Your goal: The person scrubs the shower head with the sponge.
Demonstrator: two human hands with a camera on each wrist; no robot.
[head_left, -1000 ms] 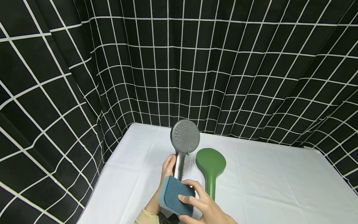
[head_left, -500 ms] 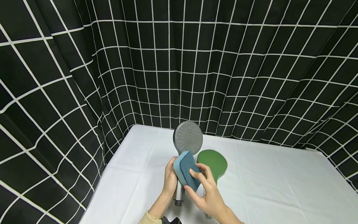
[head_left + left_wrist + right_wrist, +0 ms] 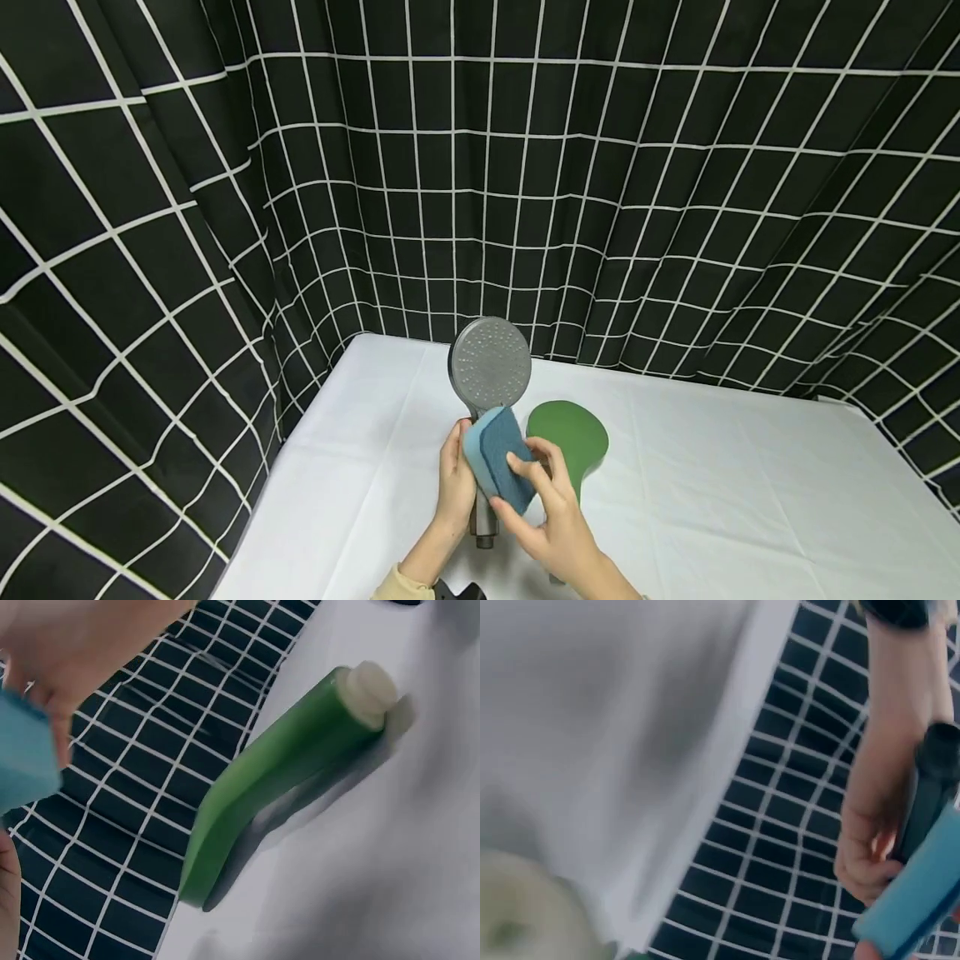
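My left hand (image 3: 455, 485) grips the handle of a grey shower head (image 3: 491, 364), whose round nozzle face is turned up toward the head camera. A two-tone blue sponge (image 3: 504, 458) is pinched between the thumb and fingers of my right hand (image 3: 557, 518). It lies against the upper handle, just below the round face, and hides part of it. From the right wrist, the left fingers curl round the dark handle (image 3: 922, 802) beside the sponge (image 3: 919, 889). A green shower head (image 3: 572, 437) lies on the table, partly behind my right hand.
A white cloth covers the table (image 3: 712, 492). Black curtains (image 3: 525, 167) with a white grid hang behind it and along both sides. In the left wrist view, the green shower head (image 3: 270, 765) shows its pale threaded end.
The sponge has moved up the handle from its lower end to near the round face, and has tilted. Over the last half second the shower head has shifted slightly left.
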